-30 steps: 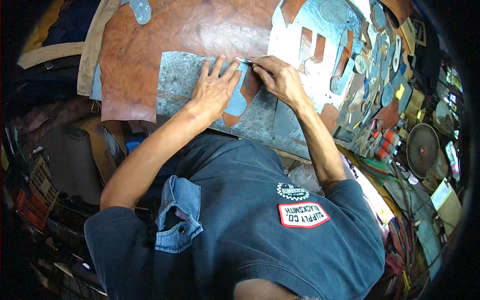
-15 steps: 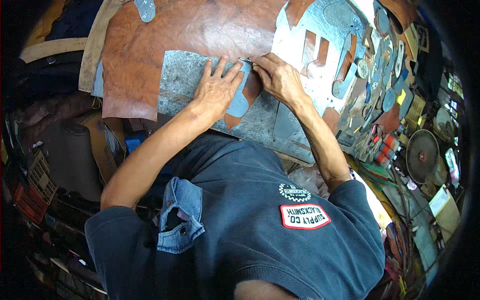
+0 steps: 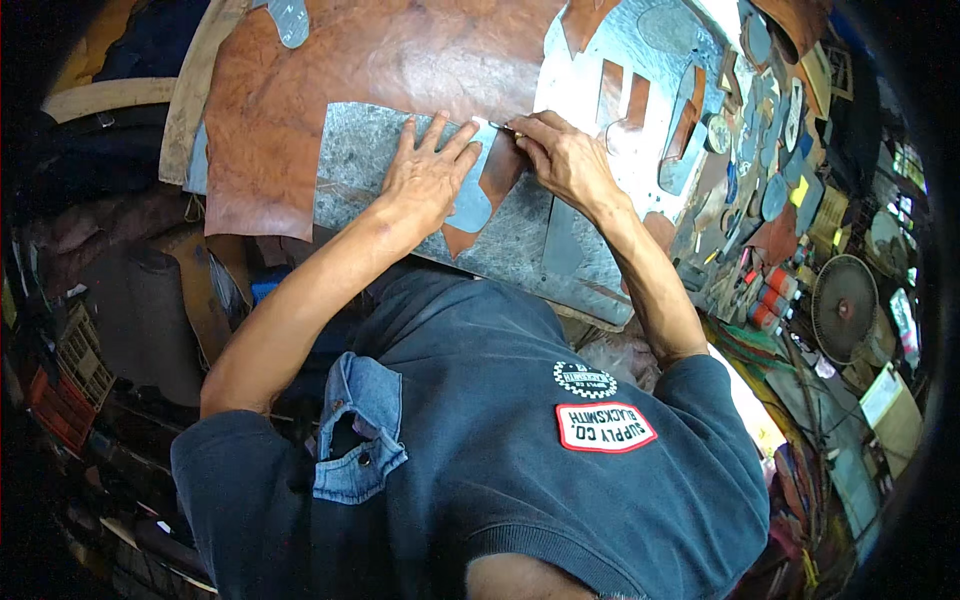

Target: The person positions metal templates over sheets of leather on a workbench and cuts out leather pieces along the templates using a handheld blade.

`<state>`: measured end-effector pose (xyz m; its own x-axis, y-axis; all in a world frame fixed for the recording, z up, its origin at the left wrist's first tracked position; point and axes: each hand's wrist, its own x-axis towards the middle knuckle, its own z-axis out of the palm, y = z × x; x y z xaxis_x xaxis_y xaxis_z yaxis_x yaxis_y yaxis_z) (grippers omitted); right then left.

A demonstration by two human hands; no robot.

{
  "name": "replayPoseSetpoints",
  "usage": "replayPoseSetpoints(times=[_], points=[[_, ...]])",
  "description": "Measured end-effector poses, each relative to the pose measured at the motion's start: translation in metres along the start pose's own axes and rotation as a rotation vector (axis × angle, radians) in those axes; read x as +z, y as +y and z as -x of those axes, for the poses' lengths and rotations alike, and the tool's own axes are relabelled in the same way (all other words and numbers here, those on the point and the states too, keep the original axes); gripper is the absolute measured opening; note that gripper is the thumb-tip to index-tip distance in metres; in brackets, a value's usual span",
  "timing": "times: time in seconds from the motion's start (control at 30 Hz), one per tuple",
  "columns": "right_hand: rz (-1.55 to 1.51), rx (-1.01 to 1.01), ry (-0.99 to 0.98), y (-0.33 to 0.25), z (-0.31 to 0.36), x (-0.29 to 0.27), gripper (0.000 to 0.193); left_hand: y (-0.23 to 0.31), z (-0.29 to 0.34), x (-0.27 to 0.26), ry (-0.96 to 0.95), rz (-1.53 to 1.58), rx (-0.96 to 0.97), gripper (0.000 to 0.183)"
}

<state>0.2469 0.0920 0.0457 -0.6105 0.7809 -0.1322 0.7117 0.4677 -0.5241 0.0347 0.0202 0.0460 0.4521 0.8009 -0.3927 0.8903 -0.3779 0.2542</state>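
Left hand (image 3: pixel 420 180): fingers spread, partly over blue-grey template (image 3: pixel 473 207), atop brown leather piece (image 3: pixel 503 172) on desk (image 3: pixel 355 165). Right hand (image 3: pixel 570 165): pinched on slim tool (image 3: pixel 499 125). Advisable: firm pressure, tool hugging template edge.

Left hand (image 3: pixel 425 182) on grey template (image 3: pixel 472 208), brown leather (image 3: pixel 503 168)

You wore a dark navy shirt (image 3: pixel 470 430) with a ribbed collar (image 3: pixel 560 545) and short sleeves (image 3: pixel 225 465). Its right side bore a white, red-bordered badge (image 3: pixel 606 427) and a pale gear-shaped emblem (image 3: pixel 585 380); its left, a blue denim patch (image 3: pixel 372 383) around a dark opening. Your left hand (image 3: pixel 425 175) and right hand (image 3: pixel 566 162) were bare.
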Motion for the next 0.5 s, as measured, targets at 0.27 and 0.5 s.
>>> replayPoseSetpoints(times=[0.27, 0.5], points=[[-0.021, 0.016, 0.041, 0.001, 0.007, -0.003, 0.022, -0.004, 0.002, -0.002, -0.030, 0.009, 0.030, 0.085], [-0.087, 0.322, 0.056, -0.025, 0.017, 0.008, 0.026, -0.009, -0.004, -0.003, -0.041, -0.035, 0.099, 0.087]])
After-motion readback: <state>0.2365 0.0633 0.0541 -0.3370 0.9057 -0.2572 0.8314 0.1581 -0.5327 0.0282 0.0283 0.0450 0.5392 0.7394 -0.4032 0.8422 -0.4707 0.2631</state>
